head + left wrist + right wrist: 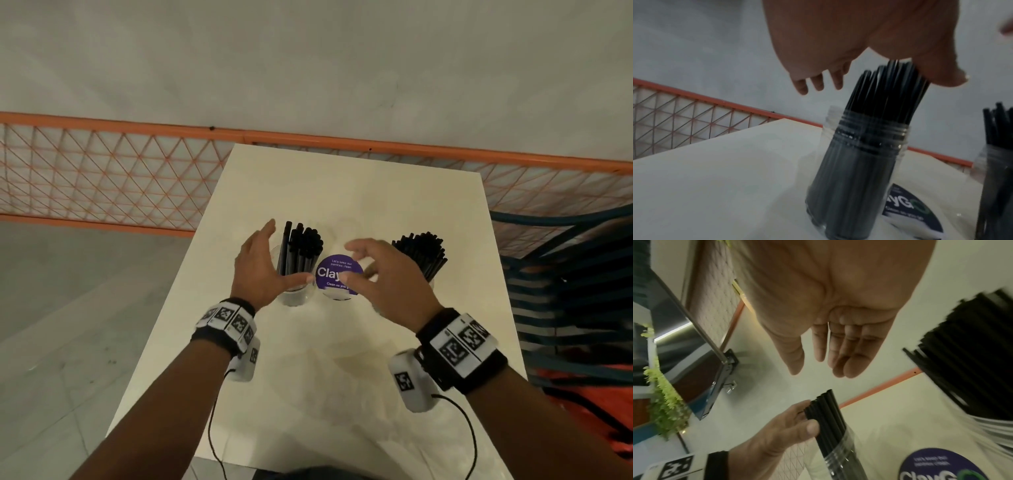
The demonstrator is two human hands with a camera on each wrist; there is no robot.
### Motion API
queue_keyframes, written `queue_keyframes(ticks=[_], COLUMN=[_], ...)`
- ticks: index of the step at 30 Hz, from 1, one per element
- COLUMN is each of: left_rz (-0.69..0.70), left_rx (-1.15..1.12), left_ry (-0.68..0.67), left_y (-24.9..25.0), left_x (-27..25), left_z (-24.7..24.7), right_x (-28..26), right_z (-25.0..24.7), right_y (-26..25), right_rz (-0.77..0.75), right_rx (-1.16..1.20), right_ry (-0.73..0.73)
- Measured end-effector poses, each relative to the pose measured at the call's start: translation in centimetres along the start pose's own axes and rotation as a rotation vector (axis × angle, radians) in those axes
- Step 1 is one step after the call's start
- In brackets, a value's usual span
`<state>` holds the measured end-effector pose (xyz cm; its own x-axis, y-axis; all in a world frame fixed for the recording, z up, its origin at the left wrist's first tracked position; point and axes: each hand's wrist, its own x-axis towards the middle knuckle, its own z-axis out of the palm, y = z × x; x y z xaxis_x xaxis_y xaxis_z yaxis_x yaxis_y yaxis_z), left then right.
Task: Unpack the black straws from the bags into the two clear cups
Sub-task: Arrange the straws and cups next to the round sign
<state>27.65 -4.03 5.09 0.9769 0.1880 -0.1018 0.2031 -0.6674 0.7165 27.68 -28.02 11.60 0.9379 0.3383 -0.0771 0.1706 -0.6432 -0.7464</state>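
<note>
Two clear cups stand on the white table (342,359). The left cup (294,294) (855,170) holds black straws (303,245) (894,91) (828,415). The right cup (996,178) holds a fanned bunch of black straws (423,253) (966,353). My left hand (277,255) (781,431) is spread around the left bunch, fingers straight behind it and thumb (941,76) touching the straws. My right hand (352,262) (828,337) hovers between the cups, fingers relaxed, holding nothing. No bag is in view.
A round purple sticker (337,274) (937,467) lies on the table between the cups. An orange mesh fence (120,178) runs behind the table. Stacked chairs (575,308) stand close to the table's right edge. Grey floor lies to the left.
</note>
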Motion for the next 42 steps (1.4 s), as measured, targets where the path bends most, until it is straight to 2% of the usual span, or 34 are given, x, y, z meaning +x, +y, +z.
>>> queue_keyframes(ticks=[3,5,11,15,19,22,26,33,42], left_rz=[0.064,0.074,0.134,0.197,0.171,0.130,0.178,0.161,0.155], left_rx=[-0.034,-0.043,0.080,0.170,0.173,0.169,0.212,0.055,0.143], left_ry=[-0.039,-0.016,0.046,0.057,0.028,0.013,-0.004,-0.034,-0.028], left_y=[0.6,0.6,0.6,0.4,0.4,0.1,-0.3,-0.3,0.0], left_x=[1.4,2.0,2.6,3.2,3.6,3.8,3.6,3.7,3.9], left_z=[1.2,2.2,3.8,4.2,4.2,4.1,4.3,3.7,3.3], right_x=[2.7,4.5,7.2,7.2,7.3,7.8,8.2,8.3,8.2], right_z=[1.4,2.4,5.1,6.4,6.5,6.5,7.6,8.2,8.3], right_y=[-1.7,-2.4,-2.2,-1.2,-0.8,-1.3,-1.7,-1.1,-1.0], right_rz=[-0.099,-0.112,0.076,0.109,0.035,-0.011,-0.010,-0.031,-0.075], right_rx=[-0.102,-0.129,-0.040,-0.031,-0.229,-0.212,-0.159,-0.238,-0.330], right_ry=[0.021,-0.022,-0.238,-0.177,-0.116,-0.061,-0.126,-0.061,-0.015])
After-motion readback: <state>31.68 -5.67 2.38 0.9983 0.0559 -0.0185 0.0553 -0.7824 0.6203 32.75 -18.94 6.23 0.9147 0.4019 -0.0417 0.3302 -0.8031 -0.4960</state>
